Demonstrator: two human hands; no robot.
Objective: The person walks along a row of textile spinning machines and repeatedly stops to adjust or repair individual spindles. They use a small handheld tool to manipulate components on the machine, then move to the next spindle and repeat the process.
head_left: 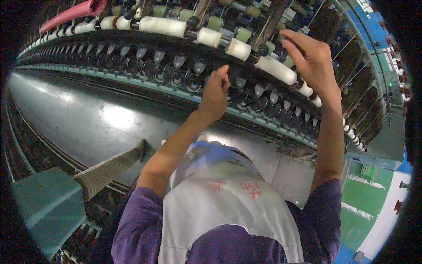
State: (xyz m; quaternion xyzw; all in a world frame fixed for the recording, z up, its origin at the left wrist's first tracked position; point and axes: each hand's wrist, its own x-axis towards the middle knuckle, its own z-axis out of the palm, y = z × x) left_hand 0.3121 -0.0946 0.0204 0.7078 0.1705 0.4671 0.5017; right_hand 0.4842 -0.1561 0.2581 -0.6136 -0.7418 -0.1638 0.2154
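My left hand (214, 93) is in front of the spinning machine's row of metal spindles (200, 66), just below the white rollers. Its fingers are curled and the thumb and forefinger pressed together; whatever lies in the pinch is too small to make out. Higher and to the right, my right hand (317, 66) is raised beside a white roller (276, 70). The thumb and forefinger of that hand curve toward each other with a small gap between the tips, and I see nothing held there. Pale green rollers (243, 34) sit behind its fingertips.
A pink tube-like object (72, 16) lies atop the machine at the far left. At lower left, a ribbed hose (110, 171) joins a grey-green box (50, 211). Shiny grey floor (88, 112) runs along the machine, with green floor (365, 193) at right.
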